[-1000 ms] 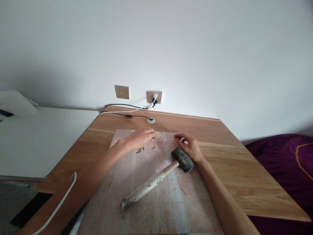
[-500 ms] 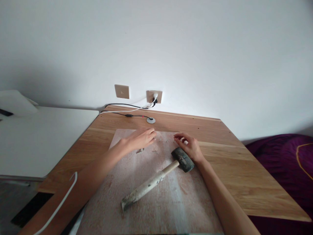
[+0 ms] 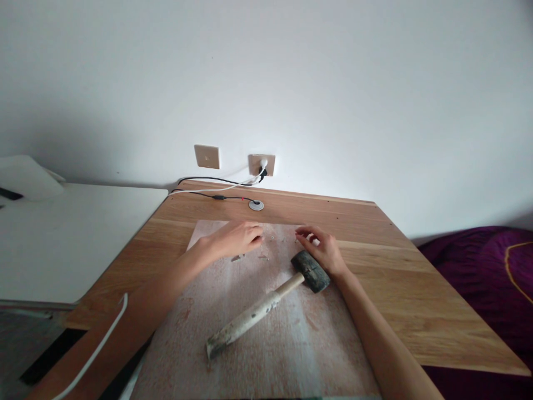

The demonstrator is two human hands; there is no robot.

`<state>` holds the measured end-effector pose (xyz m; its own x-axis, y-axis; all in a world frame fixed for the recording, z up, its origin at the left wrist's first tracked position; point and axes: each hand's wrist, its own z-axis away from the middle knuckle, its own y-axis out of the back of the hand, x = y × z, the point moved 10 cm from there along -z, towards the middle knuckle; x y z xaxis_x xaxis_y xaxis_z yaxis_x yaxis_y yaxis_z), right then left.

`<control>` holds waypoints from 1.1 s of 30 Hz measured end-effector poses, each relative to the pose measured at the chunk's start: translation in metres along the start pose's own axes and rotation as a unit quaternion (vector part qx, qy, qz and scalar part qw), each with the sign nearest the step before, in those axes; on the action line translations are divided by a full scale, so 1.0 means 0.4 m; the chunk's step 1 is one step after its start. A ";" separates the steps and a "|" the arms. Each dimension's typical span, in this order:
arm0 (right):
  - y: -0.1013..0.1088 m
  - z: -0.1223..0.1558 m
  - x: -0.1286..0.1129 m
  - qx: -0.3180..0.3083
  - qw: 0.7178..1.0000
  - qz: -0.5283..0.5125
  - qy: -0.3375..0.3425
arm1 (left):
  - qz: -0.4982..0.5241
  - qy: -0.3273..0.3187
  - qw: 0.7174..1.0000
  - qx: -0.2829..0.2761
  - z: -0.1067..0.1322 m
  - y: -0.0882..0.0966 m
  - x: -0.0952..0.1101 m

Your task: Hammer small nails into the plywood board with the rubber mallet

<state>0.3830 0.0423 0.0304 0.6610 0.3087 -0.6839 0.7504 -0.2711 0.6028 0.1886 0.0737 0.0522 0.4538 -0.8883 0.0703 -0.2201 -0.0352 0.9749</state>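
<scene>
A rubber mallet [image 3: 255, 315] with a black head and a worn pale wooden handle lies diagonally across a whitish, scuffed board [image 3: 283, 361]. My left hand [image 3: 239, 237] is over the board's far left part, its fingers curled together; whatever they hold is hidden. Beside the mallet head is my right hand [image 3: 322, 249], thumb and fingertips brought together around something tiny that I cannot make out. Between and below the hands lie small metal pieces [image 3: 264, 257] and a dull grey bit [image 3: 237, 258], too small to name.
Under the board is a wooden table [image 3: 400, 283]. Black and white cables [image 3: 216, 190] run along its back to a wall socket [image 3: 268, 165], near a round cable grommet [image 3: 256, 205]. A white surface [image 3: 83, 239] adjoins on the left, purple fabric [image 3: 470, 266] on the right. A white cord [image 3: 97, 350] crosses my left forearm.
My left hand has shifted slightly left and its wrist has turned a little. The right hand and the mallet stay where they were.
</scene>
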 end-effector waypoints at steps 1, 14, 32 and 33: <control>0.000 0.000 0.000 0.001 1.000 -0.002 0.001 | 0.010 -0.003 1.000 -0.010 0.005 -0.003 0.003; 0.000 0.001 0.007 -0.009 0.999 -0.021 -0.033 | 0.042 -0.043 0.998 -0.004 -0.063 -0.030 0.045; -0.031 0.007 0.006 -0.079 0.993 -0.061 -0.069 | -0.073 -0.022 0.997 0.017 -0.101 -0.036 0.057; -0.031 0.007 0.006 -0.078 0.993 -0.060 -0.070 | -0.067 -0.013 0.998 0.015 -0.101 -0.033 0.054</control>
<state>0.3752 0.0438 0.0203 0.5691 0.1974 -0.7982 0.8214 -0.0916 0.5630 0.2361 0.0735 0.0494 0.4580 -0.8866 -0.0652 -0.1855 -0.1671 0.9683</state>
